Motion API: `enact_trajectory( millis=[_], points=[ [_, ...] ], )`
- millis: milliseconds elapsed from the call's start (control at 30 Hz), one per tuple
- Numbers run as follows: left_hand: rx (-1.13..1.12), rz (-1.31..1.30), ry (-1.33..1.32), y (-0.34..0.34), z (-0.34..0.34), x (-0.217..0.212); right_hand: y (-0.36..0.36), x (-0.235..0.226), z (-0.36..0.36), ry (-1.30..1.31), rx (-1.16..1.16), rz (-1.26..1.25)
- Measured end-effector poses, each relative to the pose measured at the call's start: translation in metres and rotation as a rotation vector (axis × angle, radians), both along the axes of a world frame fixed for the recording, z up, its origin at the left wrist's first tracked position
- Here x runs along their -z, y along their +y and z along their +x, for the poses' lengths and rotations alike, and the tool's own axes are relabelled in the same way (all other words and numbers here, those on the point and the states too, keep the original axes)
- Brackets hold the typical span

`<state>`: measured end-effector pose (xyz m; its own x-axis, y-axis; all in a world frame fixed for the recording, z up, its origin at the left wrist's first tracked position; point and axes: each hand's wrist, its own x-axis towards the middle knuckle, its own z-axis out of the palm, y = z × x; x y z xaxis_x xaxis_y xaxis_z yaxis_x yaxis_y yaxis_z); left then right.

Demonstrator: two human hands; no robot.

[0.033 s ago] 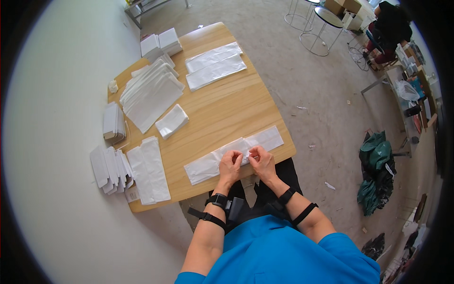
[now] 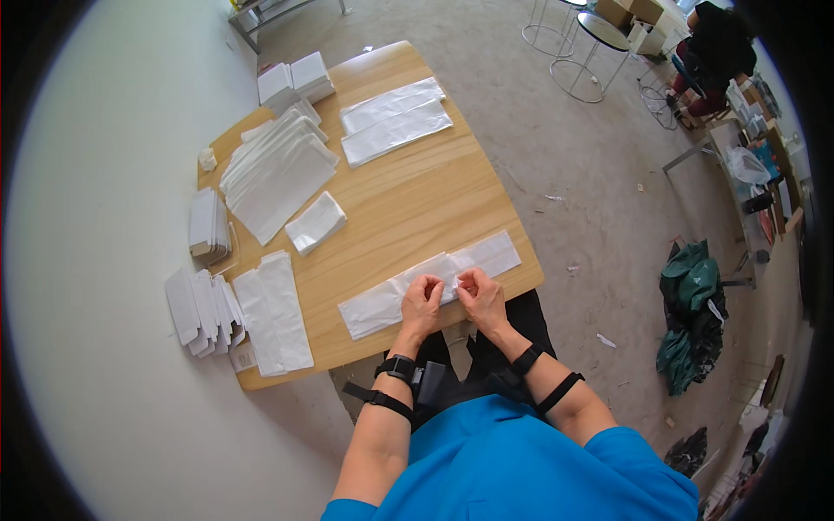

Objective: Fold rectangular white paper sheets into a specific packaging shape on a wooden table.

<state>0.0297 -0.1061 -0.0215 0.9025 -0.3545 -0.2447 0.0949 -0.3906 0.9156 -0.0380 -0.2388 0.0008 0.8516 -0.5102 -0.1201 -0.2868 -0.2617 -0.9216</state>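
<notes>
A long, flat strip of thin white plastic [image 2: 369, 314], which looks like folded bags, lies along the table's near edge. Over its middle, my left hand [image 2: 422, 300] is closed in a pinch, thumb against fingertips. Close by on the right, my right hand [image 2: 482, 300] pinches too, at a small raised bit of the white plastic. The fingertips of both hands nearly meet. Whether the left fingers hold part of the plastic is too small to tell. The strip's right end [image 2: 491, 254] extends flat past my right hand.
The wooden table [image 2: 417, 204] carries a fanned stack of white sheets [image 2: 278, 178], a small folded white bundle [image 2: 316, 222] and flat white plastic pieces [image 2: 395, 123] [image 2: 274, 314]. White boxes [image 2: 295, 80] line its left side. Right, green-black bags [image 2: 691, 304] lie on the floor; a person [image 2: 721, 48] sits beyond.
My left hand has shifted very slightly to the left, away from the right fingertips. Everything else looks the same.
</notes>
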Motion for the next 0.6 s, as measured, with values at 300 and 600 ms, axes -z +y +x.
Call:
enact_trajectory(
  millis=[300, 600],
  points=[
    [0.183, 0.034, -0.148, 0.004, 0.003, -0.013, 0.003, -0.002, -0.001, -0.018, -0.048, -0.027],
    [0.166, -0.007, -0.096, 0.006, 0.003, -0.004, 0.007, 0.003, 0.004, -0.236, -0.137, -0.357]
  ],
)
